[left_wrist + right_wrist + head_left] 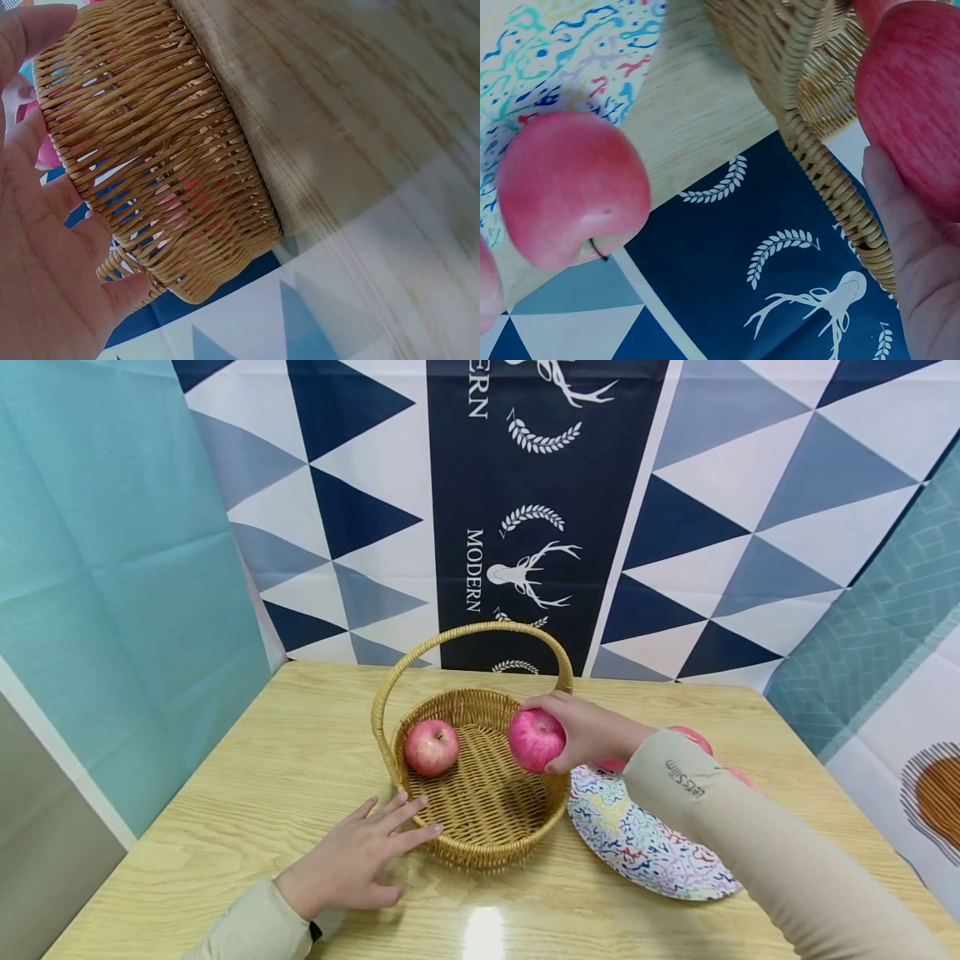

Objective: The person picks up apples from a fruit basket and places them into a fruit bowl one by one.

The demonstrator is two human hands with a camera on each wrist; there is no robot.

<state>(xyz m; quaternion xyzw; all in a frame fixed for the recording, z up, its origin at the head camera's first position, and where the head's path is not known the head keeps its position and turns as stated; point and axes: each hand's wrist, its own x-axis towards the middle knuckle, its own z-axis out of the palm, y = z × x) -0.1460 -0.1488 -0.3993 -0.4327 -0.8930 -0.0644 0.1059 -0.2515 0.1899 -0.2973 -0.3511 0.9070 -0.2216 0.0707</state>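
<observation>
Wooden tabletop (262, 793) fills the scene, wicker basket (480, 793) at centre, patterned plate (645, 852) just beside it. Left hand (360, 860) lies flat, fingers straight, touching the basket's wall. Right hand (592, 731) grips a red apple (536, 741) over the basket's rim; another apple (431, 747) sits inside.

At the right edge of the frame, the right hand (922, 255) grips a round red apple (915, 97) beside the woven wicker basket (810, 97). A second red apple (570, 187) fills the lower left on the squiggle-patterned plate (547, 60).
</observation>
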